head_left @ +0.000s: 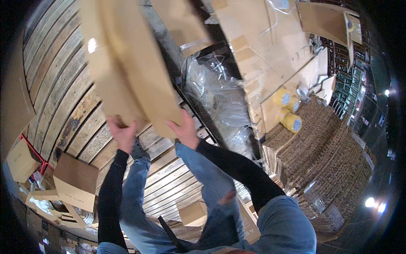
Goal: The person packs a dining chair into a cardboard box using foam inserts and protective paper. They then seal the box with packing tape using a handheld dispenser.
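Note:
A long brown cardboard box [139, 63], blurred by motion, stretches from my hands to the far edge of the view. Two of its long panels show, with a dark gap or fold between them. My left hand [122, 134] grips its near end at the left, thumb and fingers around the edge. At the right panel's near corner, my right hand [185, 129] holds on, its thumb pointing inward across the cardboard. Both arms reach forward in black sleeves. My legs stand apart beneath the box.
Wooden pallet slats [55, 97] spread underfoot. To the right, rolls of yellow tape [289, 122] lie on a cardboard-covered table [249, 25], near stacked flat cardboard [313, 161]. Clear plastic wrap [220, 97] fills the gap beside it. An open carton [76, 182] sits at the left.

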The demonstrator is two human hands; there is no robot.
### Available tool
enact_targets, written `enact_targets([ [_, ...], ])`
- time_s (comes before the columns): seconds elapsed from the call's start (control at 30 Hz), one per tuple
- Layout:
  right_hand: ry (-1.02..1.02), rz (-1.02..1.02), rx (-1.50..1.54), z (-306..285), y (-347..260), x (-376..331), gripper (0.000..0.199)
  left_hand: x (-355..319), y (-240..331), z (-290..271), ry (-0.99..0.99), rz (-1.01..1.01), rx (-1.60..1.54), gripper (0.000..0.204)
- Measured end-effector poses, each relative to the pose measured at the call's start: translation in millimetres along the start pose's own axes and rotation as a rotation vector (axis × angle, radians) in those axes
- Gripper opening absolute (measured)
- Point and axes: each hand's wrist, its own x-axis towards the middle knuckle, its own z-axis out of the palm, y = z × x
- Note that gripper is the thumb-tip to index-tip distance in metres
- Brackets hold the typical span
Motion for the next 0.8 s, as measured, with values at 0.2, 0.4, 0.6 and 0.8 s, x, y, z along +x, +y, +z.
enact_targets([
  [0.2,0.449,0.118,0.368,-161,-19,-78,0.053,-37,152,143,-0.517,0.383,0.096,0.059],
  [0.4,0.459,0.127,-0.139,-290,63,-27,0.053,-38,192,222,-0.905,0.319,0.315,0.06],
  [0.6,0.403,0.085,-0.412,-226,-5,-38,0.072,-79,113,56,-0.533,0.022,0.073,0.067],
  [0.8,-0.129,0.235,-0.274,-62,-12,-92,0.066,-150,-81,-271,0.163,-0.369,0.269,0.074],
])
